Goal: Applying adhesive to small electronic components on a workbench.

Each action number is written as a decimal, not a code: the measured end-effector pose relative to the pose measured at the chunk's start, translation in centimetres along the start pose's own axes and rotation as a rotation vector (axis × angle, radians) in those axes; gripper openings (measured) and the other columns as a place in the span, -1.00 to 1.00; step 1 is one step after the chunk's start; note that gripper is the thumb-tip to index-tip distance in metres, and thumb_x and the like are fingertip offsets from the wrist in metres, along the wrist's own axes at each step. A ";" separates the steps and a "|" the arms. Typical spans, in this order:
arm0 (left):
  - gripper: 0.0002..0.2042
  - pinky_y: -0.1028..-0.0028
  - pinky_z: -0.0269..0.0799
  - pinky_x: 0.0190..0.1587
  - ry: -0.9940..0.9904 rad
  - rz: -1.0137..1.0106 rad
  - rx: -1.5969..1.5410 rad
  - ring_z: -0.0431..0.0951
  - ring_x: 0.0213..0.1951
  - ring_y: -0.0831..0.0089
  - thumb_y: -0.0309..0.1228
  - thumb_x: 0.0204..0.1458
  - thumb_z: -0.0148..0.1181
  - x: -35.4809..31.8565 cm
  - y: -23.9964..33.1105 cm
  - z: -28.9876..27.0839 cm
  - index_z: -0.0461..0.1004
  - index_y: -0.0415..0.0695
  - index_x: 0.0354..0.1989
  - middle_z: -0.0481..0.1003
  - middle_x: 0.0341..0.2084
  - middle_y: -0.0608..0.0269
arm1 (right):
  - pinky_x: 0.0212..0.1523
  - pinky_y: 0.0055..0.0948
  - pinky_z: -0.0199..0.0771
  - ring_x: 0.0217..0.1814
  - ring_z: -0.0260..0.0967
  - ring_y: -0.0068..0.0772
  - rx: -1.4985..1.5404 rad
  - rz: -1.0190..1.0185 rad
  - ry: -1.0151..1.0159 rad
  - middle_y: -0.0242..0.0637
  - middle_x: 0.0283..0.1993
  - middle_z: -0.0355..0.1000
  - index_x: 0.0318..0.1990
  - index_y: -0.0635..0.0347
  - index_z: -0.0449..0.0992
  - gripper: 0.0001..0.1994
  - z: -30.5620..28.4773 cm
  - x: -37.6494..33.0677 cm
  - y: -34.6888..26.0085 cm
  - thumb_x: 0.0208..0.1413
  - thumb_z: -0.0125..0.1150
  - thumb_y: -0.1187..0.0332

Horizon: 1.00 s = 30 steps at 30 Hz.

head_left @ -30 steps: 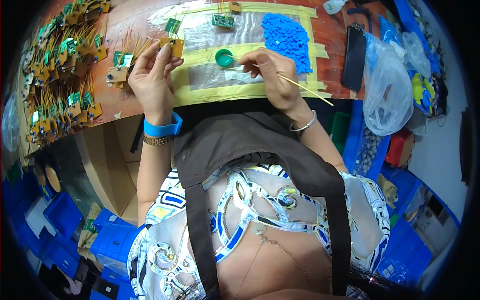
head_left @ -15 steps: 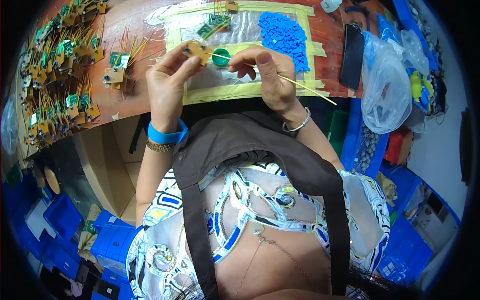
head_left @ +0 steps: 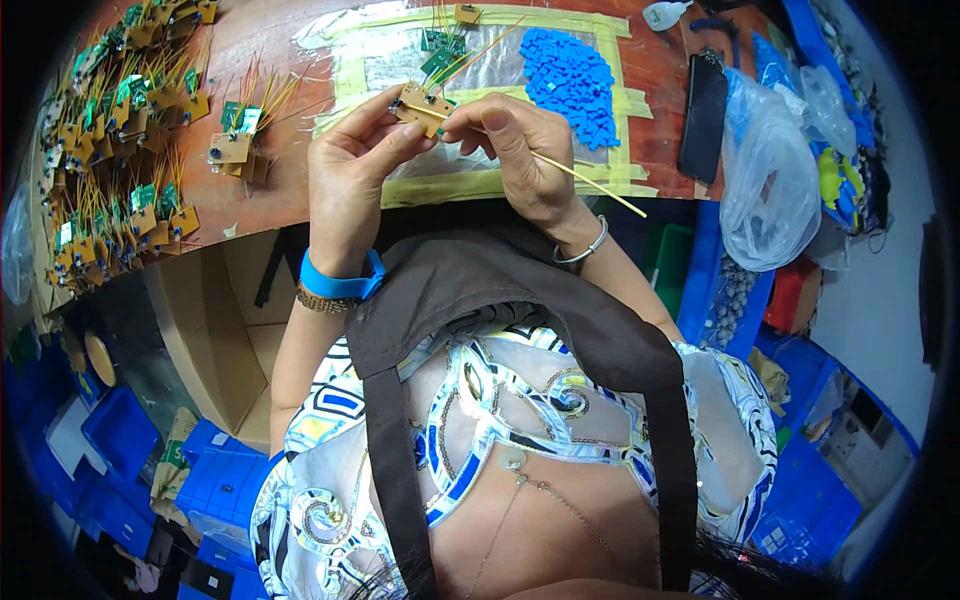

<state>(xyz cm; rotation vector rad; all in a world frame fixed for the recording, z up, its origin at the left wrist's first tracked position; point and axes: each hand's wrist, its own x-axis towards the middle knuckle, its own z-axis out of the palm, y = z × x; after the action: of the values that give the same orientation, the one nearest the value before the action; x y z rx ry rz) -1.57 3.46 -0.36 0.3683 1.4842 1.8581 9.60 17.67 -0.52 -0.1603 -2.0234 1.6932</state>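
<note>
The left hand [head_left: 350, 175] had lifted the small tan board with wires [head_left: 422, 102] up off the counter [head_left: 280, 200]. Its fingers pinched the board. The right hand [head_left: 520, 150] pinched a thin yellow stick [head_left: 590, 185] against it, so work on this board had begun.

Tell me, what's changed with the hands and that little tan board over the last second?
The left hand lifted the small tan board off the taped mat and brought it toward the person. The right hand, which had been by a green cap on the mat, rose to meet it, holding a thin yellow stick against the board. The blue pieces and the wired boards at left stayed put.
</note>
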 end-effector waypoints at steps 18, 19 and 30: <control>-0.61 0.49 0.55 -0.12 0.043 0.029 -0.022 0.59 -0.27 0.45 -0.59 0.05 0.21 0.4 -0.2 -0.1 0.40 -0.36 0.08 0.53 -0.31 0.18 | -0.25 -0.47 0.46 -0.30 0.49 -0.34 -0.299 -0.242 0.008 -0.19 -0.33 0.52 -0.29 0.30 0.57 -0.88 -1.4 0.0 -1.2 0.15 0.16 0.43; -0.61 0.49 0.55 -0.12 0.041 0.029 -0.025 0.59 -0.27 0.45 -0.59 0.05 0.21 0.3 -0.2 -0.3 0.40 -0.36 0.08 0.53 -0.31 0.18 | -0.24 -0.48 0.46 -0.29 0.49 -0.36 -0.273 -0.241 0.031 -0.18 -0.31 0.52 -0.27 0.31 0.56 -0.88 -1.9 -0.2 -1.3 0.17 0.14 0.45; -0.61 0.48 0.55 -0.13 0.051 0.038 -0.009 0.59 -0.27 0.44 -0.59 0.05 0.21 0.2 -0.2 0.0 0.40 -0.33 0.08 0.52 -0.32 0.20 | -0.31 -0.30 0.40 -0.32 0.42 -0.22 -0.983 -0.245 0.252 -0.31 -0.43 0.49 -0.35 0.16 0.53 -0.79 -5.9 2.0 4.7 -0.22 0.39 0.50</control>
<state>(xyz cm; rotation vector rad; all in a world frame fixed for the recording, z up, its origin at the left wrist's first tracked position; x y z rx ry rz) -1.60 3.61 -0.55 0.3498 1.5115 1.9170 9.47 24.75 -3.76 -0.4011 -2.3635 0.3991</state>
